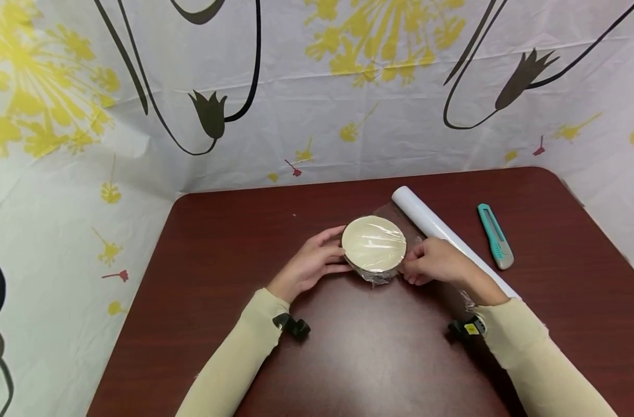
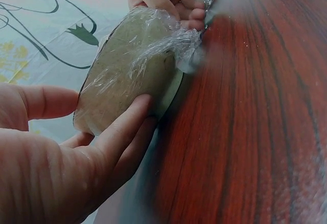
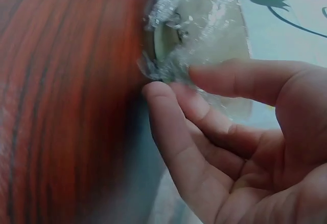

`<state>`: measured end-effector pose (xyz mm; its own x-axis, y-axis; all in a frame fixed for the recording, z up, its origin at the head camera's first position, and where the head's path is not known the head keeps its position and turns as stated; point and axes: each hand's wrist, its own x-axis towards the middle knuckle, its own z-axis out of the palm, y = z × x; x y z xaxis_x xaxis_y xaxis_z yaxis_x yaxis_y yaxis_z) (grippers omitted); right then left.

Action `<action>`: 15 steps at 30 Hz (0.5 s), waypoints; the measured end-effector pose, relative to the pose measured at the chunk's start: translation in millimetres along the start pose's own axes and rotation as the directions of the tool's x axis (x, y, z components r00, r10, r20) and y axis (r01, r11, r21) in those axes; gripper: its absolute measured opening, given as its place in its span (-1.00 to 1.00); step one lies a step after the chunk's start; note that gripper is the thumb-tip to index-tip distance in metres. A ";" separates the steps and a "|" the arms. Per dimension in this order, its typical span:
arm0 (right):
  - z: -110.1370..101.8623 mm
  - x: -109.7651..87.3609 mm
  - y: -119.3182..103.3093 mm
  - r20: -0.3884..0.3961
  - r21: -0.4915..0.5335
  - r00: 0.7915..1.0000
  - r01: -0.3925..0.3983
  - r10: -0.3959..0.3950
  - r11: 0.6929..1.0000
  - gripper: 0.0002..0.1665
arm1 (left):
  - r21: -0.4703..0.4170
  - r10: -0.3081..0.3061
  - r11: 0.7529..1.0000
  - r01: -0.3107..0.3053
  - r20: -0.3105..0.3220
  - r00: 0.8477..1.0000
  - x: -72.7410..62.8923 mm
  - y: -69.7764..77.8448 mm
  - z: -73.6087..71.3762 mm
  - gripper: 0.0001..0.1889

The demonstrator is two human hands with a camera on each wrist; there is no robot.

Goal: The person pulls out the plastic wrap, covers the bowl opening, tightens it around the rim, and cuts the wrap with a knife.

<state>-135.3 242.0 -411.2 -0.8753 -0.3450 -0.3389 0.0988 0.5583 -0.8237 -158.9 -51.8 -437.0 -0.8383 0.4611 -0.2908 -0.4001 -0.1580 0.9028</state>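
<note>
A round cream bowl [image 1: 374, 243] sits near the middle of the table, clear plastic wrap stretched over its top with creases on the right. My left hand [image 1: 314, 258] holds it from the left, thumb by the rim and fingers along the side, as the left wrist view shows. At the bowl's right side, my right hand [image 1: 436, 263] pinches the edge of the plastic wrap [image 3: 209, 9] between thumb and fingers. Bunched wrap [image 2: 176, 45] gathers under the bowl's side near its base. Some of the right fingertips are hidden by film in the right wrist view.
A white roll [image 1: 436, 223] of wrap lies diagonally behind and beneath the right forearm, with loose film between it and the bowl. Farther right lies a teal box cutter [image 1: 495, 236]. The dark red table [image 1: 233, 231] backs onto a flower-patterned sheet [image 1: 296, 104].
</note>
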 end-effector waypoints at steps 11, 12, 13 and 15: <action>0.3 4.5 5.3 0.081 0.141 0.996 0.031 -0.043 0.990 -0.73 | -0.005 -0.006 1.000 0.006 -0.003 1.000 0.5 0.6 0.0 -0.30; 1.2 5.7 5.8 0.079 0.155 0.996 0.028 -0.040 0.988 -0.72 | -0.006 -0.006 1.000 0.006 -0.004 1.000 0.5 0.4 0.0 -0.30; 1.9 6.7 6.2 0.078 0.168 0.996 0.021 -0.035 0.986 -0.72 | -0.007 -0.007 1.000 0.007 -0.004 1.000 0.4 0.3 0.1 -0.30; 3.1 8.2 6.9 0.080 0.195 0.996 0.012 -0.029 0.981 -0.72 | -0.009 -0.008 1.000 0.008 -0.008 1.000 0.1 0.3 0.1 -0.31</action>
<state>-140.4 240.7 -421.1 -0.8369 -0.4204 -0.3506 0.1784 0.3960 -0.9008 -159.1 -51.7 -436.7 -0.8380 0.4552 -0.3008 -0.4102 -0.1619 0.8975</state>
